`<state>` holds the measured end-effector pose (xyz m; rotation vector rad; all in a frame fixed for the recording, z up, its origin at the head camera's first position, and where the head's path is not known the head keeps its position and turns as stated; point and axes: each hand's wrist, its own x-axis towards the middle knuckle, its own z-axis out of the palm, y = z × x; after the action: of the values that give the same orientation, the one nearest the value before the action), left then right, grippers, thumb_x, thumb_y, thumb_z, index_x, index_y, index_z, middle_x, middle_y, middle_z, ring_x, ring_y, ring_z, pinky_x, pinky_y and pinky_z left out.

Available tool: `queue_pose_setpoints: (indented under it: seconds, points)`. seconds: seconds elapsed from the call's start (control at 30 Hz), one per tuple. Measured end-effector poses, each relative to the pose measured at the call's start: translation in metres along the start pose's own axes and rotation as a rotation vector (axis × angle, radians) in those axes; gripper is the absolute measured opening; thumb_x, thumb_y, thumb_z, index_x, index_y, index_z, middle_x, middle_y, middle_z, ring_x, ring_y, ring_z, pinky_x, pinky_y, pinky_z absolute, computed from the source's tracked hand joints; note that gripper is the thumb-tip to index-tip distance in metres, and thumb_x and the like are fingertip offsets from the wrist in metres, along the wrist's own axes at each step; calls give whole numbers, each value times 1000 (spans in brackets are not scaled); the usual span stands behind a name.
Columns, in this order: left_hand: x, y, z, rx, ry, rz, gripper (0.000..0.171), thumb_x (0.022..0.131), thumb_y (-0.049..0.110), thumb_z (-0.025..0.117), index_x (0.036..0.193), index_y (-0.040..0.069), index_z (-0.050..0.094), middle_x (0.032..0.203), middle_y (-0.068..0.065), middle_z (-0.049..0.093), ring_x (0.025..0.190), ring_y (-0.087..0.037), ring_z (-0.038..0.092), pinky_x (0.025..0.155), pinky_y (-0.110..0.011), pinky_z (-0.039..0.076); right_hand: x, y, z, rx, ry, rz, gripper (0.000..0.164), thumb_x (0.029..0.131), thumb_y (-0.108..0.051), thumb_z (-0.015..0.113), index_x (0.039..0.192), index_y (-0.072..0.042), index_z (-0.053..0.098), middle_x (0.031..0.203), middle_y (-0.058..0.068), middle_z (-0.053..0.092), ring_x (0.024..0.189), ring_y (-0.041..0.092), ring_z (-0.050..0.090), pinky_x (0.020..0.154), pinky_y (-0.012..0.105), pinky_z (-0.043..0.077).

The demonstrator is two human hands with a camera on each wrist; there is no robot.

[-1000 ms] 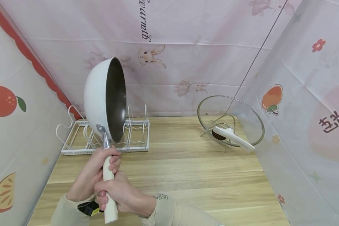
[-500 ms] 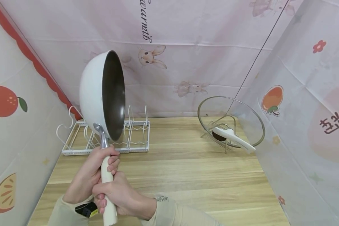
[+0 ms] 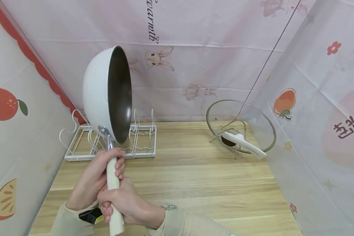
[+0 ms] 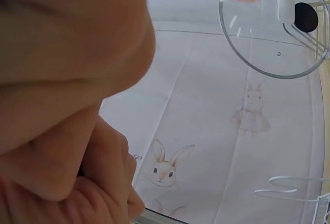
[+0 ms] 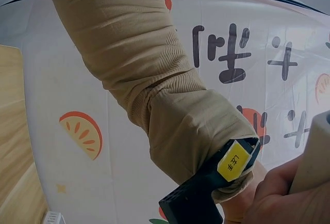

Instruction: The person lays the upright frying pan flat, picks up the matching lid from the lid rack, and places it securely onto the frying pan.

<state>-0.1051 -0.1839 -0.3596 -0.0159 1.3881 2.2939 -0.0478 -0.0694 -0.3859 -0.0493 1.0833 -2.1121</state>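
Note:
A deep wok with a white outside and dark inside (image 3: 95, 88) is held up on its side, its opening facing right. My left hand (image 3: 101, 168) grips the cream handle (image 3: 113, 177) near the metal neck. Lower down, my right hand (image 3: 125, 198) grips the same handle, and the handle's end sticks out beneath it. Behind the wok, overlapped by it in the head view, is a white wire rack (image 3: 144, 155). Curled fingers (image 4: 67, 69) fill the left side of the left wrist view. In the right wrist view, the handle (image 5: 315, 154) rises from the right hand (image 5: 289, 201).
A glass lid (image 3: 253, 113) with a white handle (image 3: 245, 144) leans on a small wire stand (image 3: 235, 154) at the right of the wooden table (image 3: 194, 183). Printed cloth walls (image 3: 177, 75) enclose the back and both sides.
The wok has risen and shifted slightly left, both hands still gripping its handle. The lid and the rack stay where they were.

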Motion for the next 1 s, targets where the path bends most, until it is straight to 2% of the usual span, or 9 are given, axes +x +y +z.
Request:
queue_pose_setpoints:
  seconds: [0.17, 0.3, 0.47, 0.57, 0.8, 1.0]
  points:
    - [1, 3, -1, -13, -43, 27, 17, 100, 1, 39, 86, 9, 45, 62, 0, 54, 52, -12, 55, 50, -22, 51, -2, -2, 0, 4, -10, -17, 26, 73, 11, 50, 62, -12, 43, 48, -3, 38, 35, 5, 35, 32, 18, 37]
    - [1, 5, -3, -22, -86, 31, 23, 101, 2, 36, 86, 8, 52, 66, -2, 56, 57, -12, 55, 54, -23, 51, -3, -2, -1, -6, -13, -33, 26, 72, 11, 49, 64, -13, 43, 48, -3, 39, 36, 5, 36, 32, 18, 38]
    - [2, 7, -4, -106, -204, 49, 28, 104, 5, 28, 93, 7, 53, 75, -3, 57, 63, -14, 55, 59, -23, 50, -4, -2, -2, -16, 5, -45, 26, 72, 10, 50, 68, -15, 45, 48, -3, 40, 36, 5, 37, 31, 19, 38]
    - [2, 7, -3, -153, -236, 69, 27, 105, 7, 26, 95, 7, 51, 78, -3, 55, 63, -15, 53, 58, -24, 49, -4, -2, -3, -16, 12, -50, 25, 71, 10, 50, 68, -14, 45, 48, -2, 40, 36, 6, 37, 32, 20, 38]
    - [1, 4, 3, -221, -192, 69, 21, 105, 7, 29, 94, 7, 48, 76, -3, 50, 59, -14, 50, 54, -22, 47, -4, -3, -4, -18, -12, -57, 23, 73, 10, 49, 61, -9, 43, 47, -2, 39, 36, 6, 38, 32, 19, 39]
    - [2, 3, 9, -253, -145, 51, 13, 104, 6, 32, 96, 10, 41, 73, -2, 46, 56, -12, 46, 50, -19, 44, -4, -3, -3, -39, 6, -82, 23, 72, 10, 49, 59, -8, 43, 45, -2, 38, 35, 7, 38, 32, 20, 39]
